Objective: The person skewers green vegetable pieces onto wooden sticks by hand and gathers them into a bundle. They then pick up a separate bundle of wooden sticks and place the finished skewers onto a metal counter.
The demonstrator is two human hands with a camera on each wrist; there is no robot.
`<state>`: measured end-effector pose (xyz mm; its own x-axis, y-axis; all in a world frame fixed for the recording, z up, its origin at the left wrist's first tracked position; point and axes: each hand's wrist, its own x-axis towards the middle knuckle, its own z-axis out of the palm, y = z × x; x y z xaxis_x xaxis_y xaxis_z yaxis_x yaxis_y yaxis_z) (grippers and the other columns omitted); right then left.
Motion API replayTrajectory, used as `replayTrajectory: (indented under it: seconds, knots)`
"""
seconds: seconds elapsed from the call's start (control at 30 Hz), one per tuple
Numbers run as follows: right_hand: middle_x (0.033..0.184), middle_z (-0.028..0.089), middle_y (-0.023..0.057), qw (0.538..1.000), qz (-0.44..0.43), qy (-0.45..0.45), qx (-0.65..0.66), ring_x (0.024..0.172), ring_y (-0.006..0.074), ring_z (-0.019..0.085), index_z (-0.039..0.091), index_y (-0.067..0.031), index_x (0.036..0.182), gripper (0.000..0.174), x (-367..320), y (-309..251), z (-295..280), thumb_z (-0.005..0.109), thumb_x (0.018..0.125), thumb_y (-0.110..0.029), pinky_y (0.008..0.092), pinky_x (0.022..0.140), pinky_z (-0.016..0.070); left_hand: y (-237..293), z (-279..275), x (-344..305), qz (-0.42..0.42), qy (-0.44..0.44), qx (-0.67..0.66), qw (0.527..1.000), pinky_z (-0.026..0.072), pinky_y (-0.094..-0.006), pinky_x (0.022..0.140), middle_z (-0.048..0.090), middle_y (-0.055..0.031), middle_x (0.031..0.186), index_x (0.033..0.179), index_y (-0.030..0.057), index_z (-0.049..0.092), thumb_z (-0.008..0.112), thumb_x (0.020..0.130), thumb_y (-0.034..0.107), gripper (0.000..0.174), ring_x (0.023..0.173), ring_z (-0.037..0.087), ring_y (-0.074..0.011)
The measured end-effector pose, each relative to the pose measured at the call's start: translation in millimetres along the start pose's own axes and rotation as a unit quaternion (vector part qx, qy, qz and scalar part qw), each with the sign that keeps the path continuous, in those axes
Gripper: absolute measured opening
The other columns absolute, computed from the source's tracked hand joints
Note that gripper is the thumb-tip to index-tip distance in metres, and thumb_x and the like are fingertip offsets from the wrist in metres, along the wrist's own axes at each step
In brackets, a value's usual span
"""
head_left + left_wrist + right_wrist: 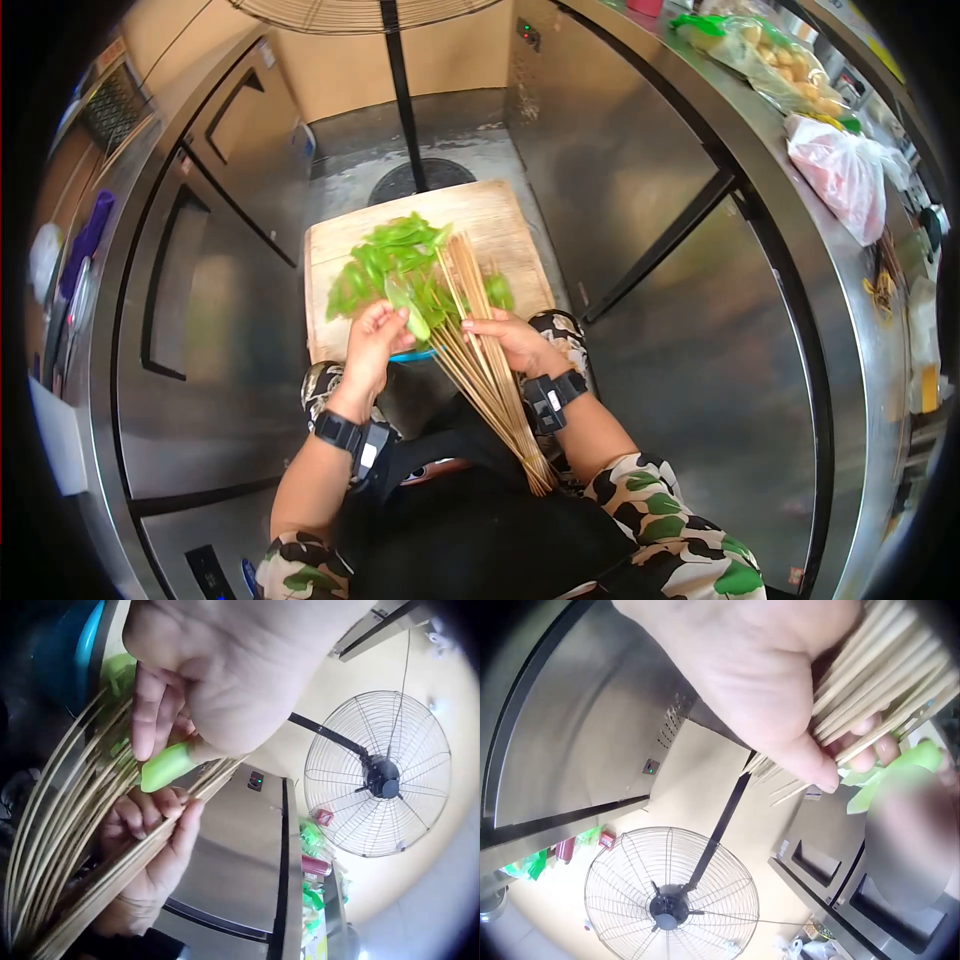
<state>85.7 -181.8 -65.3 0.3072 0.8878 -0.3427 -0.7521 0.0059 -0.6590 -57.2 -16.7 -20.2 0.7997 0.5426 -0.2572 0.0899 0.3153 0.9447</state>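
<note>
In the head view my left hand (372, 348) pinches a flat green vegetable slice (409, 310) between thumb and fingers. The same slice (166, 766) shows pale green in the left wrist view, close against the skewers. My right hand (520, 342) grips a thick bundle of thin bamboo skewers (492, 375), its thumb lying across them. Their lower ends gather near my lap, and some fan out toward the left hand. More green slices (392, 252) lie heaped on a wooden cutting board (500, 212) in front of me, partly behind the skewers.
A blue rim (412, 356) shows under the board's near edge. Steel cabinets (690, 330) stand close on both sides. Bagged food (840, 170) sits on the right counter (745, 130). Beyond the board stands a floor fan (400, 100) on a round black base.
</note>
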Motion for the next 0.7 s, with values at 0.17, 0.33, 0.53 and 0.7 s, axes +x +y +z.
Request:
replayTrajectory:
  seconds: [0.17, 0.33, 0.53, 0.7]
  knots:
    - [0.075, 0.060, -0.0005, 1.000, 0.010, -0.004, 0.001, 0.059, 0.0074, 0.056, 0.058, -0.0065, 0.090, 0.011, -4, -8, 8, 0.062, 0.081, -0.011, 0.0203, 0.054, 0.0478, 27, 3, 31, -0.010, 0.044, -0.053, 0.998, 0.0481, -0.0194, 0.062, 0.051, 0.0029, 0.075, 0.085, 0.0109, 0.054, 0.061, 0.084, 0.016, 0.009, 0.067, 0.051, -0.0056]
    - [0.074, 0.059, -0.0017, 1.000, 0.001, -0.020, -0.015, 0.060, 0.0065, 0.055, 0.059, -0.0077, 0.090, 0.011, 0, -5, 3, 0.062, 0.082, -0.012, 0.0199, 0.055, 0.0466, 28, 10, 57, -0.033, 0.028, -0.104, 0.994, 0.0487, -0.0204, 0.065, 0.053, 0.0018, 0.079, 0.085, 0.0106, 0.052, 0.060, 0.084, 0.014, 0.008, 0.070, 0.052, -0.0082]
    - [0.063, 0.055, -0.0020, 0.997, -0.006, 0.030, -0.064, 0.048, 0.0060, 0.048, 0.058, -0.0094, 0.081, 0.009, 0, -3, 4, 0.066, 0.078, -0.012, 0.0194, 0.042, 0.0380, 32, 21, 80, -0.024, -0.005, -0.125, 0.992, 0.0491, -0.0215, 0.066, 0.055, 0.0004, 0.083, 0.090, 0.0095, 0.052, 0.060, 0.083, 0.010, 0.011, 0.072, 0.054, -0.0098]
    - [0.067, 0.057, -0.0011, 0.997, -0.017, 0.022, -0.070, 0.052, 0.0061, 0.048, 0.058, -0.0079, 0.083, 0.009, 3, -1, 3, 0.066, 0.078, -0.011, 0.0197, 0.046, 0.0397, 40, 28, 93, -0.034, 0.011, -0.083, 0.996, 0.0489, -0.0203, 0.064, 0.057, 0.0009, 0.085, 0.093, 0.0103, 0.053, 0.061, 0.082, 0.010, 0.013, 0.074, 0.055, -0.0099]
